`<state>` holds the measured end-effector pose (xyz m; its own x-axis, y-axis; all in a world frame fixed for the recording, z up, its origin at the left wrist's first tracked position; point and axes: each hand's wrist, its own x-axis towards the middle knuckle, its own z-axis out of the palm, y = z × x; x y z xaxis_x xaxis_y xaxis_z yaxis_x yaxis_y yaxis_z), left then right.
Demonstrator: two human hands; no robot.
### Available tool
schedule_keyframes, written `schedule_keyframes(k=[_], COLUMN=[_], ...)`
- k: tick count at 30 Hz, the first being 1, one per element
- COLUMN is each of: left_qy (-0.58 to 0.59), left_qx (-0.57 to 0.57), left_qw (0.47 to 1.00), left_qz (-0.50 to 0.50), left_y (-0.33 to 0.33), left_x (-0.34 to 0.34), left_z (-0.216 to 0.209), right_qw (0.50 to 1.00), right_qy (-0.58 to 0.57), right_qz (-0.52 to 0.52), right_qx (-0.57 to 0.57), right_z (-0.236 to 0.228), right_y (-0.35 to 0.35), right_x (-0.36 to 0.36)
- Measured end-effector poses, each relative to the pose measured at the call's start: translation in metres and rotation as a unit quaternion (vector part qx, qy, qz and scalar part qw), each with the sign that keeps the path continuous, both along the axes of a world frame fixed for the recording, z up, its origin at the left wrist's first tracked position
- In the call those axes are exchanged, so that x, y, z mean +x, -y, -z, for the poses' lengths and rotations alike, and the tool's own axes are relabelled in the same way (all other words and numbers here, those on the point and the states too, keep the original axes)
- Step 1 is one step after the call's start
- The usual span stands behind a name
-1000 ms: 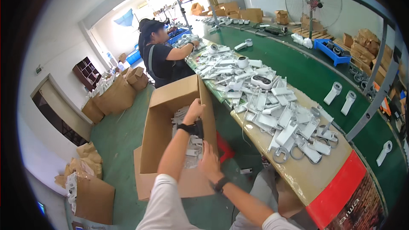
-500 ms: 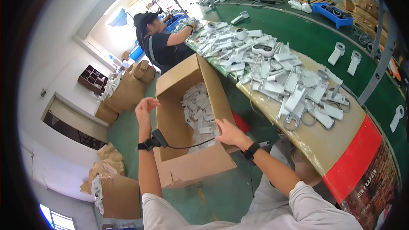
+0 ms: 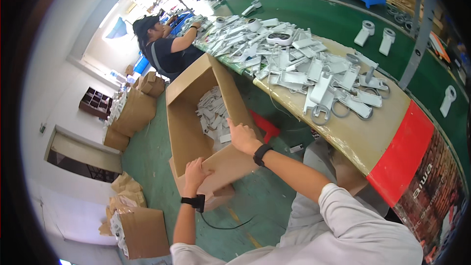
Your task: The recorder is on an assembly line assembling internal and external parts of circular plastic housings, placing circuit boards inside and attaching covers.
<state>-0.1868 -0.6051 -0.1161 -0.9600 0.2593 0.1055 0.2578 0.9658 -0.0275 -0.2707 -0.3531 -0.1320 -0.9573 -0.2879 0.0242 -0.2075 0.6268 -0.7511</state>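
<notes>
A large open cardboard box (image 3: 189, 81) stands in front of me, with many white plastic pieces (image 3: 212, 110) lying inside it. My left hand (image 3: 196, 174) is closed over the box's near rim at its left corner, thumb along the edge. Around the right rim near the same end, my right hand (image 3: 243, 137) is closed, its fingertips partly hidden by the cardboard. Both wrists wear black straps, and a thin black cable hangs from the left one.
To the right runs a long table (image 3: 365, 140) piled with white plastic parts (image 3: 314, 76). A person (image 3: 169, 46) works at its far end. Boxes and sacks (image 3: 142, 230) stand along the left. A red object (image 3: 265, 125) lies beside the box, under the table.
My left hand has come down from above the box's left edge onto its near rim. The near flap now stands more upright. My right hand stays at the right rim.
</notes>
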Motion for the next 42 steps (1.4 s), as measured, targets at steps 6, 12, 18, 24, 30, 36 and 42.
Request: schedule_keyframes(k=[6, 12, 18, 24, 30, 36, 42], left_qy=[-0.096, -0.129, -0.11, -0.162, -0.129, 0.171, 0.36], left_qx=[-0.032, -0.057, -0.045, -0.004, 0.276, 0.255, 0.395], left_qw=[0.976, 0.976, 0.975, 0.98, 0.91, 0.774, 0.598], left_qz=[-0.19, -0.165, -0.186, -0.119, 0.283, 0.554, 0.597], left_y=[-0.061, -0.112, -0.119, -0.181, -0.388, -0.51, -0.519], left_x=[-0.037, -0.109, -0.131, -0.125, -0.115, -0.026, 0.047], left_z=[0.02, 0.013, 0.017, -0.016, -0.126, -0.141, -0.058], right_qw=[0.957, 0.989, 0.988, 0.972, 0.955, 0.929, 0.816], right_qy=[-0.207, -0.065, -0.016, -0.056, 0.136, -0.006, -0.063], right_qz=[0.139, 0.032, 0.077, 0.14, 0.102, 0.224, 0.574], right_qx=[-0.145, -0.128, -0.136, -0.178, -0.243, -0.293, -0.003], right_z=[-0.001, 0.033, 0.028, -0.025, -0.107, -0.186, -0.088], right_y=[-0.035, -0.11, -0.196, -0.262, -0.324, -0.424, -0.662], right_x=[0.055, 0.179, 0.246, 0.265, 0.298, 0.306, 0.224])
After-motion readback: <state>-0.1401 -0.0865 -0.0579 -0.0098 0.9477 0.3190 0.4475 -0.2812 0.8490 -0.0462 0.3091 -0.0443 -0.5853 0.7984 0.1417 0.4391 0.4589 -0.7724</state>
